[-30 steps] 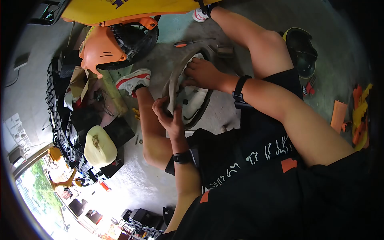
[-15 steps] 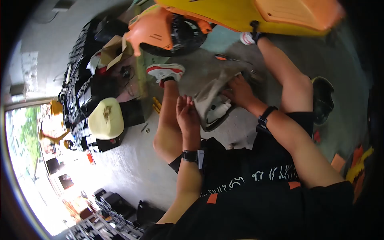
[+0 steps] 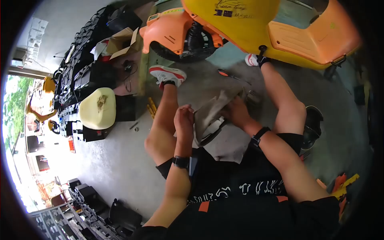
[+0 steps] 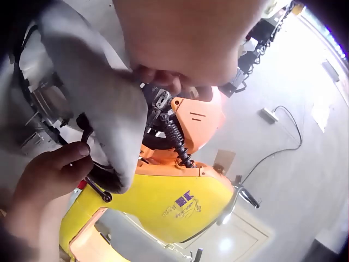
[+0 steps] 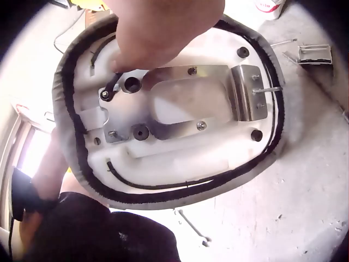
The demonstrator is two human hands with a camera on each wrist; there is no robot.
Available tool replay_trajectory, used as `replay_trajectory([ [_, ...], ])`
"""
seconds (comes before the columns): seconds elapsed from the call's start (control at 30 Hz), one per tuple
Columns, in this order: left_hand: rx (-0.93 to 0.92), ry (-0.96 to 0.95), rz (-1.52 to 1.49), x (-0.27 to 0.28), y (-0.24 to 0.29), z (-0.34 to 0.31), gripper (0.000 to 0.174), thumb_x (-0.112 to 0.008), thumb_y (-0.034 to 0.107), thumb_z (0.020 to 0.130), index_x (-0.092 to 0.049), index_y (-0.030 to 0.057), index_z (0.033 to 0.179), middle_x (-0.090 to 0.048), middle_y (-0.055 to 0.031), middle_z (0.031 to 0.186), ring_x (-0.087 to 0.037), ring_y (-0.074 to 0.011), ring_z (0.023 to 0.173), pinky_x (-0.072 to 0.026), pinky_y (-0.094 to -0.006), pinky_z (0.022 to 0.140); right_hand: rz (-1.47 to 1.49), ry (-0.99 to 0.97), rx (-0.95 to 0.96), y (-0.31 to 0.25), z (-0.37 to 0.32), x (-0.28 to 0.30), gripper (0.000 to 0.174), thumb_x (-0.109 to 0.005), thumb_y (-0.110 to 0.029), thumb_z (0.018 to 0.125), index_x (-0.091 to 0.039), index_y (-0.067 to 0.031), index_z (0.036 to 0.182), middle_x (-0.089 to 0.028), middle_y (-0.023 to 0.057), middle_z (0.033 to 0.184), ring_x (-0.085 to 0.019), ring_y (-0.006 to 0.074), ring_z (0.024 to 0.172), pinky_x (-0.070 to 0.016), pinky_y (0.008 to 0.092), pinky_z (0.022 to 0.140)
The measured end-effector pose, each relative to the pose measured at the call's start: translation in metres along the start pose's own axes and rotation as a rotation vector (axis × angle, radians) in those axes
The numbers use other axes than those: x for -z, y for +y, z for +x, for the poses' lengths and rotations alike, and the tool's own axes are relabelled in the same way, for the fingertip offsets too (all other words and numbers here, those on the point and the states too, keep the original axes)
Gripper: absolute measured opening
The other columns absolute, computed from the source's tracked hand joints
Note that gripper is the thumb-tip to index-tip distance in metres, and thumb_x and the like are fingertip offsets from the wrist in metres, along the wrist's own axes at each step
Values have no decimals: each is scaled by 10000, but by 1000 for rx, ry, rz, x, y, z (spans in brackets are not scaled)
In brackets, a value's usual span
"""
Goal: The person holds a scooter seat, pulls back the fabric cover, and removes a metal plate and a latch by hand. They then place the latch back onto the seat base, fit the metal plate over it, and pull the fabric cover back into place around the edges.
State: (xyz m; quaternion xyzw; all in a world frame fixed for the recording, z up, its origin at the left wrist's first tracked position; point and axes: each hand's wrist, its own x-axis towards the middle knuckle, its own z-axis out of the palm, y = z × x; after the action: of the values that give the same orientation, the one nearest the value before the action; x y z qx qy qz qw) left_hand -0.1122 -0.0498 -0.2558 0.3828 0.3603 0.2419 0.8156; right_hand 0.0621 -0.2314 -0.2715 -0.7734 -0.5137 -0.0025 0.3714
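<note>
A scooter seat (image 3: 216, 114) with a grey cover leans between the person's legs. Its underside shows a white base (image 5: 180, 164), a metal bracket (image 5: 215, 128) and black cord under the folded cover edge. The right hand (image 3: 239, 112) reaches to this underside; in the left wrist view its thumb (image 4: 82, 148) pinches a short black strap (image 4: 87, 134) by the bracket. Left of the seat, the left hand (image 3: 184, 122) is raised beside the cover, fingers loosely bent, holding nothing. In the left wrist view its fingertips (image 4: 173, 82) show past the cover.
A yellow and orange scooter (image 3: 240, 28) lies beyond the feet. A screwdriver (image 3: 229, 75) and a wrench (image 5: 192, 228) are on the floor. At the left sits a cream foam cushion (image 3: 98, 116) near black cases and a cardboard box (image 3: 123, 44); a dark helmet (image 3: 313, 128) is at the right.
The left hand has let go of the seat's rim and moved off to its left. The seat has tilted, hiding most of its underside from the head view, which has also turned.
</note>
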Motion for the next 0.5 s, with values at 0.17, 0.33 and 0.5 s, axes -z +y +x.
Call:
replay_trajectory([
  [0.17, -471, -187, 1062, -36, -4, -30, 440, -567, 294, 977, -554, -21, 1285, -556, -188, 1167, -559, -328, 1117, -443, -412, 980, -46, -83, -86, -1, 1, -9, 462, -744, -340, 812, -648, -81, 1182, -635, 130, 1150, -552, 379, 1091, -467, 436, 956],
  [0.33, -567, -280, 1097, -54, 6, -30, 571, -710, 264, 843, -521, 10, 1318, -533, -207, 1240, -551, -371, 1153, -445, -425, 989, 5, 60, -46, 8, 5, -3, 423, -750, -399, 796, -693, -92, 1083, -661, 98, 1082, -577, 340, 1065, -501, 409, 902],
  [0.5, -574, -224, 1134, -58, -3, -26, 509, -735, 126, 819, -556, 18, 1284, -581, -163, 1162, -611, -298, 1079, -476, -358, 934, -2, 44, -65, 17, 1, -7, 399, -747, -421, 798, -710, -108, 1043, -670, 77, 1060, -585, 319, 1038, -523, 400, 847],
])
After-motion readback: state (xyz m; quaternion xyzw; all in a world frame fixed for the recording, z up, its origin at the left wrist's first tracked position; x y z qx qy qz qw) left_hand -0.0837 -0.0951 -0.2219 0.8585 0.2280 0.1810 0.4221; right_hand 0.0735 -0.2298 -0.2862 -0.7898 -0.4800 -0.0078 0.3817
